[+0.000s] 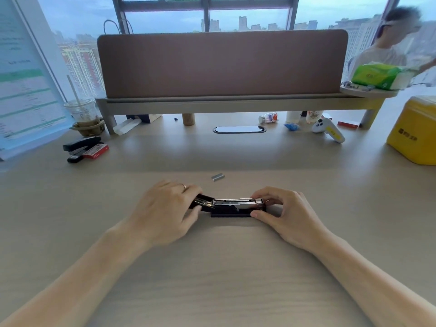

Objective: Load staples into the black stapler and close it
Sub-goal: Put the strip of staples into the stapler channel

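The black stapler (232, 207) lies on the wooden desk in front of me, opened out flat with its shiny metal staple channel facing up. My left hand (165, 210) grips the folded-back black top arm at the stapler's left end. My right hand (280, 208) pinches the right end of the stapler, thumb at the front and fingers over the far side. A short loose strip of silver staples (218, 177) rests on the desk just beyond the stapler, apart from both hands.
A second black stapler (81, 145) and a red staple box (96, 151) sit at the far left. A yellow box (415, 133) stands at the right edge. A plastic cup (82, 113), small bottles and a white-yellow device (329, 132) lie under the raised shelf. A person sits at the far right.
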A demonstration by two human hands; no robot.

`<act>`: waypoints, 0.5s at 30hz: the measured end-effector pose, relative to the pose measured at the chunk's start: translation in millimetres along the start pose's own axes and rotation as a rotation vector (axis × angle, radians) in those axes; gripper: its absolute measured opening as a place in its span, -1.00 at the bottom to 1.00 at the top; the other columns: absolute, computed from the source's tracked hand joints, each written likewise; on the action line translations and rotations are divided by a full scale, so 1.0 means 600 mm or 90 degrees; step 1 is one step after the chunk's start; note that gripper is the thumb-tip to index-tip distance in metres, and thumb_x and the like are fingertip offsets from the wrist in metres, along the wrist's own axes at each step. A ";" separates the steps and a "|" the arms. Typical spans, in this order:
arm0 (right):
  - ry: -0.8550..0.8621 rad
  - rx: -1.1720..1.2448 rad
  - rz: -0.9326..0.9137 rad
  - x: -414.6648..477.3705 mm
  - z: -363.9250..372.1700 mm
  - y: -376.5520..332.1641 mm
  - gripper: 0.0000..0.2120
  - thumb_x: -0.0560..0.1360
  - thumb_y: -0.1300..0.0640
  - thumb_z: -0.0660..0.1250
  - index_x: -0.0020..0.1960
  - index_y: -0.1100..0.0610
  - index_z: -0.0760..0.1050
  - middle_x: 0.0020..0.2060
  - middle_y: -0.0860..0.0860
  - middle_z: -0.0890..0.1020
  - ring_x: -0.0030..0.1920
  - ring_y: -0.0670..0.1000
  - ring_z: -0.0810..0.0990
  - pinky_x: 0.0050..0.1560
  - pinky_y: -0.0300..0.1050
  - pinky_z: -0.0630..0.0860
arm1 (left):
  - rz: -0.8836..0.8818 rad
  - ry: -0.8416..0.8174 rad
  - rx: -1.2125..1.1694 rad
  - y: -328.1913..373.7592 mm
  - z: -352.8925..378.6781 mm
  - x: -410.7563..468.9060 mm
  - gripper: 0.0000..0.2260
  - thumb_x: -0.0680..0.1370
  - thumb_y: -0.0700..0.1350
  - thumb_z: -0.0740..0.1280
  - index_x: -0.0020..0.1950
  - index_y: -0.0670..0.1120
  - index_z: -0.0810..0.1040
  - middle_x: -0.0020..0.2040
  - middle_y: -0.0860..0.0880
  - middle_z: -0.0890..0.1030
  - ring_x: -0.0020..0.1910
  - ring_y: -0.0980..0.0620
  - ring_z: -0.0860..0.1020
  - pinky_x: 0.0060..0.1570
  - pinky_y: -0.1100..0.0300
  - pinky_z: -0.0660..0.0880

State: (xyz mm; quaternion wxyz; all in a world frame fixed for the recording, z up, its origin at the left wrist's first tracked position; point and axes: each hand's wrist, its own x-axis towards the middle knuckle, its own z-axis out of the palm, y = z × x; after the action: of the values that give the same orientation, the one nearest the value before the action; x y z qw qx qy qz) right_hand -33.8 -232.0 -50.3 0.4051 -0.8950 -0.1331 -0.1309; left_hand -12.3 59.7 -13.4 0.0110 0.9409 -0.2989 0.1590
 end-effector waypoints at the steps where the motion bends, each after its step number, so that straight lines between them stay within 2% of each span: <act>1: -0.001 -0.002 -0.003 0.000 0.000 -0.001 -0.80 0.44 0.14 0.60 0.01 -0.07 0.69 -0.14 -0.17 0.77 -0.01 -0.20 0.73 0.09 -0.43 0.52 | -0.016 -0.024 -0.018 0.002 0.001 0.002 -0.63 0.56 0.16 0.12 0.20 0.07 0.59 -0.01 0.06 0.72 -0.01 -0.10 0.66 0.05 0.03 0.53; 5: 0.001 -0.013 -0.004 0.001 0.000 0.000 -0.80 0.43 0.12 0.60 0.00 -0.07 0.69 -0.14 -0.18 0.77 -0.01 -0.22 0.73 0.05 -0.51 0.45 | -0.052 -0.010 -0.150 -0.003 0.018 -0.005 -0.77 0.60 0.14 0.26 0.21 0.16 0.56 0.00 0.12 0.69 0.00 -0.03 0.64 -0.03 0.08 0.50; 9: -0.001 -0.013 0.001 0.001 -0.001 0.000 -0.80 0.43 0.13 0.60 0.00 -0.07 0.70 -0.17 -0.21 0.76 0.00 -0.23 0.72 0.03 -0.55 0.42 | -0.098 -0.009 -0.222 0.001 0.025 -0.013 -0.82 0.60 0.12 0.32 0.19 0.19 0.57 -0.05 0.23 0.60 -0.06 0.08 0.59 -0.07 0.09 0.52; 13: -0.003 -0.011 0.003 0.001 -0.001 0.001 -0.81 0.44 0.11 0.59 0.01 -0.08 0.69 -0.15 -0.19 0.76 -0.02 -0.18 0.73 0.06 -0.42 0.50 | -0.147 -0.020 -0.259 -0.001 0.013 0.011 -0.69 0.56 0.29 0.22 0.09 0.16 0.63 -0.06 0.23 0.66 -0.06 0.19 0.61 0.00 0.10 0.56; 15: -0.003 -0.015 0.004 0.001 -0.001 0.001 -0.80 0.44 0.09 0.59 0.02 -0.10 0.68 -0.16 -0.18 0.75 -0.04 -0.14 0.72 0.06 -0.35 0.53 | -0.185 -0.001 -0.332 0.002 0.007 0.054 -0.78 0.61 0.18 0.30 0.07 0.11 0.66 -0.07 0.23 0.67 -0.05 0.29 0.61 0.05 0.16 0.54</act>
State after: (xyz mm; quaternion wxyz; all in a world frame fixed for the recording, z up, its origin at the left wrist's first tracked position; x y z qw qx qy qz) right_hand -33.2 -232.5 -50.2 0.3946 -0.9005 -0.1295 -0.1288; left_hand 13.3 40.2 -7.8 0.2748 0.9394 -0.1916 0.0732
